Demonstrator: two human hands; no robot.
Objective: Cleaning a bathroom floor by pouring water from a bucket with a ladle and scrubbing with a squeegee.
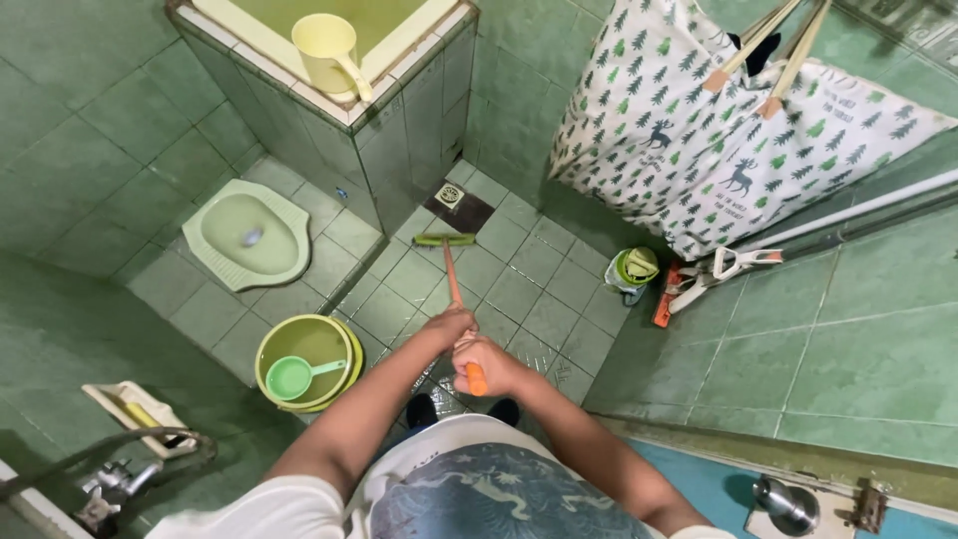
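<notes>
Both your hands wrap the orange handle of the floor brush [454,284]: right hand [491,367] closed round the top end, left hand [449,324] gripped just below it, prob. for push force. The stick slopes away from you; its green head [445,240] sits flat on the tiled floor [539,289], just beside the dark drain cover [451,196]. Left of your arm: green basin [344,344] w/ a scoop [289,377] inside. Further left, the squat toilet [249,238].
</notes>
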